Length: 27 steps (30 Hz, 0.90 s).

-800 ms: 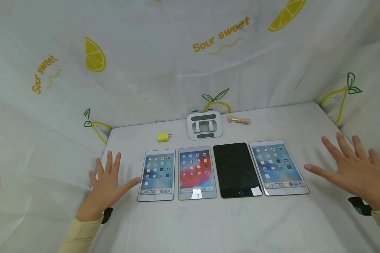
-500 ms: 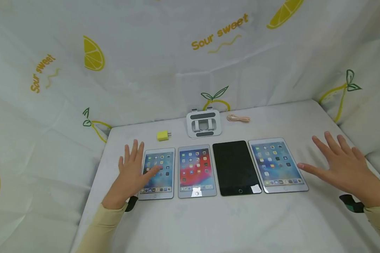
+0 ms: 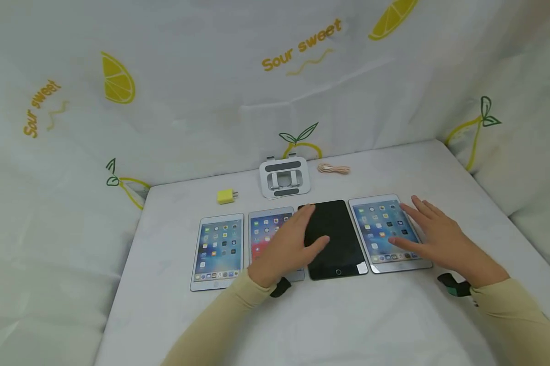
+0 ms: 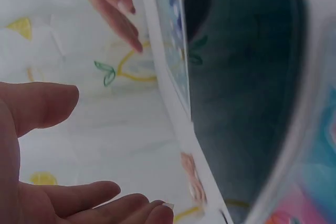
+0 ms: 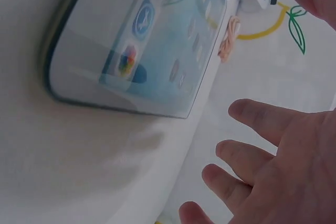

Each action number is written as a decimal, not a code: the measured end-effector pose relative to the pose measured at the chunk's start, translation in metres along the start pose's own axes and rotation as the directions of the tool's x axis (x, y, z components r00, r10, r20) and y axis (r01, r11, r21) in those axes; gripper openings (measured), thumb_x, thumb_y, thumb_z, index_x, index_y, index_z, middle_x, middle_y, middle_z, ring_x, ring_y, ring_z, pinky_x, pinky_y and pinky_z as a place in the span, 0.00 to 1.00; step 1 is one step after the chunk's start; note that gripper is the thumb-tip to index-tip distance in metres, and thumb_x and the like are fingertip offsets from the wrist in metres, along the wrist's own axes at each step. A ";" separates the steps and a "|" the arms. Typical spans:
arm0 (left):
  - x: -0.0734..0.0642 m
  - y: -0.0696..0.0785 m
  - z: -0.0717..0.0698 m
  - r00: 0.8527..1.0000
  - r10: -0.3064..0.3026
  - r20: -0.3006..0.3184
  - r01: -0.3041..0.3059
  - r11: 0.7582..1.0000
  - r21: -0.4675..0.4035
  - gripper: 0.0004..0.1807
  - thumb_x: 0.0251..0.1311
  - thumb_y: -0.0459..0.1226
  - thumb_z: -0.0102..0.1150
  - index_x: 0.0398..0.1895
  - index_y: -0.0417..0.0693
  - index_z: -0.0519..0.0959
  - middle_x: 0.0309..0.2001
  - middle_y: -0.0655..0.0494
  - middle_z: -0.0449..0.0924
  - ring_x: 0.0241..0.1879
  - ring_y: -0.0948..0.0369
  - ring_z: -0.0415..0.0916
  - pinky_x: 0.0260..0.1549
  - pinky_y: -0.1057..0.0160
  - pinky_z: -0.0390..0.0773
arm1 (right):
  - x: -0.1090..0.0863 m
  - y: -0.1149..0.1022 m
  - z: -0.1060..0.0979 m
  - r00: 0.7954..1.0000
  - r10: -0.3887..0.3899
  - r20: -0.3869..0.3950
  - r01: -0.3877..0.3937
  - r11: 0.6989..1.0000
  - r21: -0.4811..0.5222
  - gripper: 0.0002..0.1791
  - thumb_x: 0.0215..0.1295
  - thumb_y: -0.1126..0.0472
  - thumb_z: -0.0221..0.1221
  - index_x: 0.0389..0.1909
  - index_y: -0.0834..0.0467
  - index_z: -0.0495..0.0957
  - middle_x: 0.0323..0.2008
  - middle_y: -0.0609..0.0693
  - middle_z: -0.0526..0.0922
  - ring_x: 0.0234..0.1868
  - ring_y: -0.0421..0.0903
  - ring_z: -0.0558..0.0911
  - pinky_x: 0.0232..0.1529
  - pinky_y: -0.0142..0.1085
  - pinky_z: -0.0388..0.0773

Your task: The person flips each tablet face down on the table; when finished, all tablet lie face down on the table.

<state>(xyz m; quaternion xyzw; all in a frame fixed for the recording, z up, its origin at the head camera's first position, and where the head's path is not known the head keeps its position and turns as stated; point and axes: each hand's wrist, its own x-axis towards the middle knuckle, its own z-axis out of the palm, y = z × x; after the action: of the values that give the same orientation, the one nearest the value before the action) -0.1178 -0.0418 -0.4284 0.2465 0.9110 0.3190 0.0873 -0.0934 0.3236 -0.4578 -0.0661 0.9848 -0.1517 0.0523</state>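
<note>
My left hand (image 3: 286,249) is over the second tablet (image 3: 261,229), which has a red and blue screen, and its fingertips overlap the black tablet (image 3: 336,239) in the head view. Its fingers are extended and nothing is in it. My right hand (image 3: 439,236) hovers by the rightmost white tablet (image 3: 377,229), thumb over the lit screen, fingers spread and holding nothing. In the right wrist view that tablet (image 5: 152,40) lies beyond the spread fingers (image 5: 247,156). A white tablet (image 3: 219,249) with a blue screen is at the left end of the row.
Behind the tablets are a yellow charger plug (image 3: 226,196), a white and grey folding stand (image 3: 285,178) and a coiled pink cable (image 3: 333,168). A white cloth (image 3: 174,127) with lemon prints hangs behind and beside the white table (image 3: 155,300).
My left hand has swept right from left of the row, across the leftmost tablet to the second and black ones. The right hand has come left over the rightmost tablet. The view has shifted slightly.
</note>
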 end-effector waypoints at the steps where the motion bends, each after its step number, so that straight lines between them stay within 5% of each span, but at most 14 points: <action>1: 0.005 0.008 0.007 1.000 0.014 0.013 -0.013 1.000 -0.023 0.45 0.76 0.58 0.58 0.87 0.48 0.58 0.86 0.54 0.58 0.85 0.56 0.59 0.82 0.51 0.65 | 0.001 -0.002 0.000 1.000 0.001 0.012 -0.001 1.000 0.007 0.60 0.66 0.28 0.65 0.84 0.65 0.56 0.85 0.73 0.49 0.82 0.78 0.53 0.71 0.83 0.56; 8: 0.031 0.048 0.046 0.994 0.070 0.089 -0.056 0.986 -0.155 0.41 0.76 0.55 0.59 0.83 0.44 0.65 0.81 0.53 0.69 0.80 0.59 0.68 0.77 0.58 0.72 | 0.005 -0.009 0.002 0.998 0.021 0.050 -0.025 0.997 0.069 0.60 0.67 0.28 0.65 0.84 0.66 0.57 0.84 0.74 0.51 0.78 0.80 0.58 0.69 0.83 0.62; 17: 0.048 0.067 0.071 0.973 -0.130 0.188 0.180 0.943 -0.280 0.47 0.72 0.63 0.60 0.83 0.45 0.65 0.76 0.55 0.76 0.66 0.64 0.80 0.64 0.61 0.83 | 0.004 -0.012 0.010 0.998 -0.017 0.053 0.011 0.995 0.103 0.55 0.69 0.33 0.67 0.80 0.70 0.63 0.79 0.80 0.59 0.74 0.83 0.65 0.66 0.78 0.71; 23: 0.051 0.075 0.076 0.959 -0.179 0.219 0.244 0.915 -0.322 0.47 0.70 0.63 0.61 0.82 0.44 0.66 0.73 0.54 0.79 0.49 0.68 0.80 0.48 0.67 0.84 | 0.002 -0.011 0.010 0.998 -0.032 0.051 0.027 0.994 0.103 0.51 0.70 0.37 0.68 0.77 0.72 0.66 0.77 0.82 0.61 0.72 0.83 0.67 0.67 0.76 0.72; 27: 0.052 0.081 0.078 0.952 -0.214 0.219 0.275 0.912 -0.306 0.45 0.70 0.62 0.61 0.82 0.46 0.68 0.75 0.57 0.77 0.56 0.67 0.80 0.56 0.63 0.84 | 0.002 -0.009 0.007 0.998 -0.045 0.047 0.040 0.993 0.107 0.49 0.71 0.40 0.68 0.77 0.73 0.66 0.77 0.82 0.61 0.72 0.83 0.68 0.67 0.76 0.72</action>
<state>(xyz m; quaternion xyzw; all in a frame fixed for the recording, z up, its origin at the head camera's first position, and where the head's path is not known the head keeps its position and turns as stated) -0.1064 0.0814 -0.4393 0.1399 0.8560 0.4309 0.2490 -0.0936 0.3124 -0.4621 -0.0879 0.9722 -0.2030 0.0768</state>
